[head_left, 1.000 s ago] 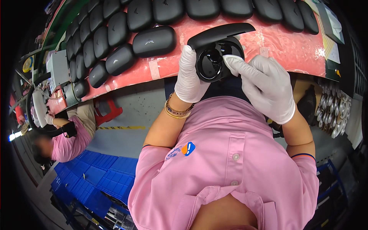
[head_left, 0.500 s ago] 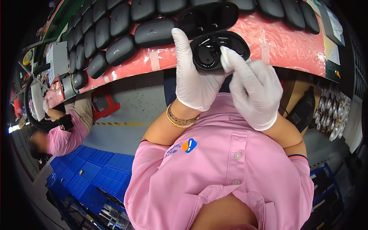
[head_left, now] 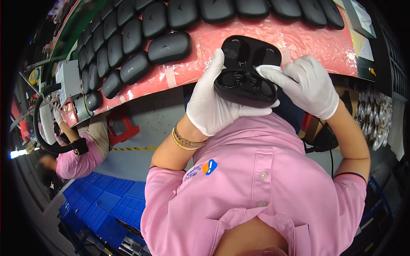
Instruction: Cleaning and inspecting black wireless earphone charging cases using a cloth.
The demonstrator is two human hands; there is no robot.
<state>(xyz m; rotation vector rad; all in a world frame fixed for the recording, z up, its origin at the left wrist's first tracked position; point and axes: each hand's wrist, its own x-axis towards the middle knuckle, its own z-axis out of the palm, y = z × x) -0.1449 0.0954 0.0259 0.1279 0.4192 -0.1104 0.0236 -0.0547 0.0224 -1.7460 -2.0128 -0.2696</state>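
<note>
An open black earbud case point(head_left: 246, 94) rests in my gloved left hand point(head_left: 212, 102), palm beneath it, thumb up along its left side and fingers under its near side. Its lid point(head_left: 252, 49) is tipped back, away from me. Dark glossy shapes, seemingly earbuds, lie in the base; their outlines are hard to make out. My gloved right hand point(head_left: 305, 85) is closed at the case's right side. One fingertip reaches across near the hinge, between lid and base, while the other fingers curl beside the lid.
Rows of closed black cases point(head_left: 171, 47) cover the far and left parts of the pink-wrapped bench point(head_left: 200, 64). At left a person in pink sits near a grey box point(head_left: 68, 79) and a red stool point(head_left: 121, 128). Blue bins point(head_left: 106, 196) stand behind; clear packets point(head_left: 373, 117) hang at right.
The case has turned and come nearer to me, clear of the row of cases. My right hand has moved up and right, its fingertip shifting from inside the base to near the hinge.
</note>
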